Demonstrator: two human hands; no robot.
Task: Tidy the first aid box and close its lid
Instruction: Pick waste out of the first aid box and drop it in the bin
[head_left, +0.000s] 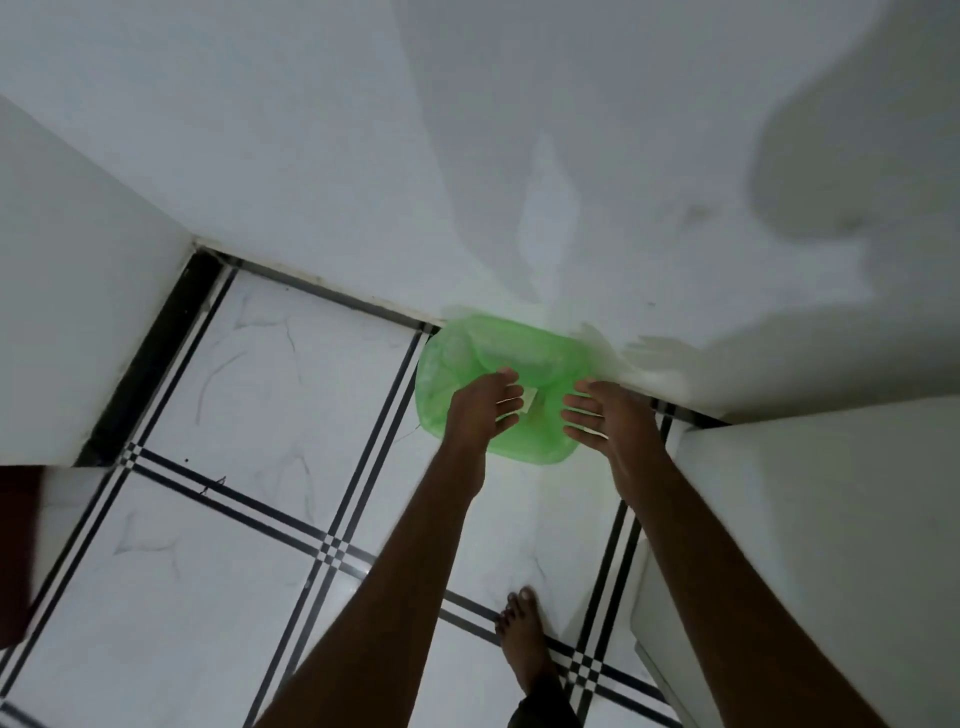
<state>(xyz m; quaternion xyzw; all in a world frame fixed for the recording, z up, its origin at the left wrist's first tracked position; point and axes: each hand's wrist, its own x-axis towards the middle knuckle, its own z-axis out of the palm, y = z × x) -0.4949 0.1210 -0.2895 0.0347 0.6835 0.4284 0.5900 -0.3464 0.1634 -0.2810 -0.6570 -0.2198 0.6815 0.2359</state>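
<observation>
No first aid box is in view. A green bin lined with a green plastic bag (467, 348) stands on the tiled floor against the white wall. Both my arms reach out over it. My left hand (483, 410) hovers above the bin's near rim with its fingers spread. A small pale scrap (530, 399) shows just past those fingertips, over the bin's mouth; I cannot tell whether it touches them. My right hand (608, 415) is open above the bin's right side, palm turned toward the left hand, holding nothing.
White floor tiles with black stripe borders (260, 467) spread below. A white wall block (78, 312) juts out on the left and a white unit (805, 519) stands close on the right. A bare foot (524, 639) stands on the floor. A dark brown edge (15, 545) shows far left.
</observation>
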